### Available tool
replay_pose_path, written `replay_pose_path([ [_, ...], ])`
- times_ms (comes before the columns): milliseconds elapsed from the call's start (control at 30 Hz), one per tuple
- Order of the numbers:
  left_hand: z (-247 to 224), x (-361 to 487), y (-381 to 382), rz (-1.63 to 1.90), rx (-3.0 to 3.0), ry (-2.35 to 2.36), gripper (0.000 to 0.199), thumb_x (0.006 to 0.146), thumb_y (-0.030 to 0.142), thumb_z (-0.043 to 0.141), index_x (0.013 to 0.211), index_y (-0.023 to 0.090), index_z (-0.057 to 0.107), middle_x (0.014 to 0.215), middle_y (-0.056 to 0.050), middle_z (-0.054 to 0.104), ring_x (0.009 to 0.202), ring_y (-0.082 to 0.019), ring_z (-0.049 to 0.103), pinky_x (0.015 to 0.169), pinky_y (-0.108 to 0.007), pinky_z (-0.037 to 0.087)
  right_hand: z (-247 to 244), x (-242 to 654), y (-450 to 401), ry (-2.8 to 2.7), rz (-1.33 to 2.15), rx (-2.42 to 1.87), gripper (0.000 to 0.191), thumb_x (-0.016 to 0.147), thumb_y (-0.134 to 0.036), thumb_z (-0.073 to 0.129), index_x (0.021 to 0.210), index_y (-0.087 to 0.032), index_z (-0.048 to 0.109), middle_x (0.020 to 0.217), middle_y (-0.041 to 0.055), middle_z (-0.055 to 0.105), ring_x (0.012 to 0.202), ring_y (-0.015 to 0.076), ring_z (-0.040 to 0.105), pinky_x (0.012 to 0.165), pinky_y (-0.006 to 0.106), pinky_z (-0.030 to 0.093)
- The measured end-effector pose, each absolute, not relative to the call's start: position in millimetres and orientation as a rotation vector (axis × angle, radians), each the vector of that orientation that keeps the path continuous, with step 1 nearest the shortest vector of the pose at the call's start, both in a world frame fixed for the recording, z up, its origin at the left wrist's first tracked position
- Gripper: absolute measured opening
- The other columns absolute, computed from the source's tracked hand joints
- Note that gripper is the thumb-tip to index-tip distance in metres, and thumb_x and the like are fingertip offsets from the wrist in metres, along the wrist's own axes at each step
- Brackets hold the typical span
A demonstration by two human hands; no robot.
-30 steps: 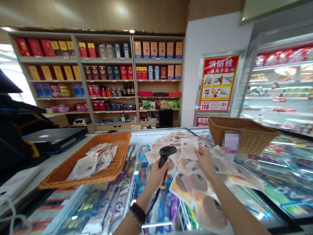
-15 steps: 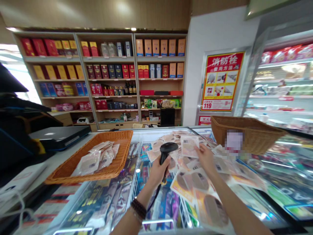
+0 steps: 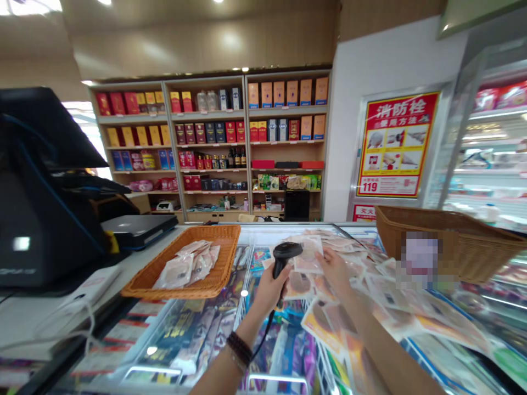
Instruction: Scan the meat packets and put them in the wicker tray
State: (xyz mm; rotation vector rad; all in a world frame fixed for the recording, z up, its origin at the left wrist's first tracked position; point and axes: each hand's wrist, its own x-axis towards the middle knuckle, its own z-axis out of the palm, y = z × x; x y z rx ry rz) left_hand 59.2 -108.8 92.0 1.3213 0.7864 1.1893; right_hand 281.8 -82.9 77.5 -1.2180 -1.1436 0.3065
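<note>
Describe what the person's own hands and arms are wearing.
The left hand and right hand are ungloved, and both forearms are bare, without sleeves. The left wrist wears a dark beaded bracelet and a thinner pale band; the right wrist shows none.

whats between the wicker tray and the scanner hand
In the head view, the glass freezer lid lies between the wicker tray and the left hand, colourful packs beneath it.

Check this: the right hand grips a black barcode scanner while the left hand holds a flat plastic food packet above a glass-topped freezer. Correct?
No, hands swapped: the head view shows the left hand gripping the black barcode scanner, the right hand holding the flat plastic food packet above the glass-topped freezer.
</note>
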Motion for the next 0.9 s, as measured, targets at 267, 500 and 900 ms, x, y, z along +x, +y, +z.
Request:
replay_pose_path([
  [267,94.3,32.0,-111.1,1.231,1.335,0.821,0.077,0.061,0.091,0.085,0.078,0.023,0.052,0.056,0.009,0.049,0.038,-0.006,0.044,0.038,-0.020,0.033,68.8,266.9,-71.8,-1.179,0.359,-1.201,0.050,0.072,-0.071,0.071,0.091,-0.025,0.073,0.099,0.0160,0.087,0.093,0.0370,0.082,0.088,0.048,0.062],
  [500,99.7,-10.9,-104.0,1.355,1.360,0.852,0.070,0.069,0.086,0.083,0.079,0.023,0.054,0.056,0.008,0.051,0.038,-0.006,0.042,0.039,-0.021,0.032,69.1,228.3,-42.0,-1.237,0.452,-1.198,0.046,0.069,-0.070,0.077,0.083,-0.026,0.075,0.094,0.0131,0.086,0.094,0.0358,0.081,0.084,0.044,0.063],
  [900,141.8,-180.6,-118.5,1.672,1.305,1.218,0.073,0.064,0.088,0.085,0.073,0.023,0.054,0.053,0.006,0.053,0.040,-0.009,0.047,0.040,-0.022,0.037,103.7,25.2,38.1,-1.435,0.788,-1.039,0.029,0.068,-0.052,0.081,0.072,-0.026,0.070,0.079,0.0090,0.082,0.085,0.0338,0.080,0.080,0.043,0.064],
])
